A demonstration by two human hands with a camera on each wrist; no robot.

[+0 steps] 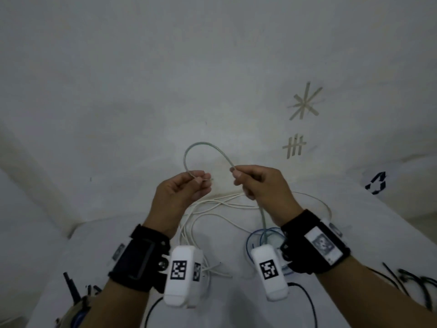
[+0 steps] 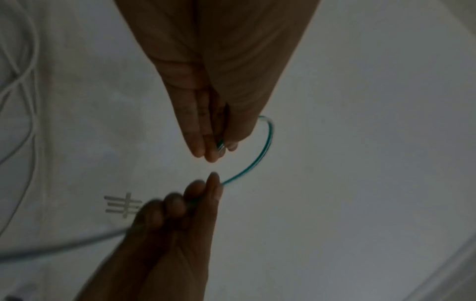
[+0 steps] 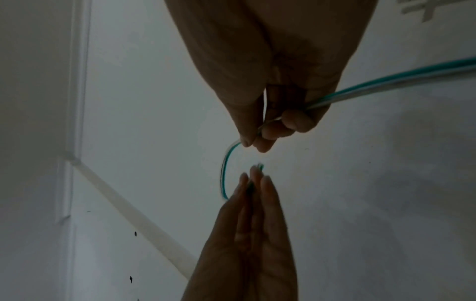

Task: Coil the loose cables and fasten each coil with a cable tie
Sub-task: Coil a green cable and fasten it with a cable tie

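A thin green-and-white cable (image 1: 205,147) arcs in the air between my two hands, above the white table. My left hand (image 1: 189,185) pinches the cable's end between thumb and fingers; the left wrist view shows the cable (image 2: 266,146) curving out from the fingertips (image 2: 211,154). My right hand (image 1: 253,181) grips the cable further along with curled fingers (image 3: 273,132), and the cable (image 3: 386,85) trails down from it to a bluish coil (image 1: 264,237) on the table. Loose white cables (image 1: 212,209) lie tangled below the hands.
Black cable ties (image 1: 411,282) lie at the right edge of the table (image 1: 236,311). A black cable (image 1: 307,301) runs along the front. Tape marks (image 1: 305,102) sit on the surface beyond. A dark tool (image 1: 71,287) pokes up at the lower left.
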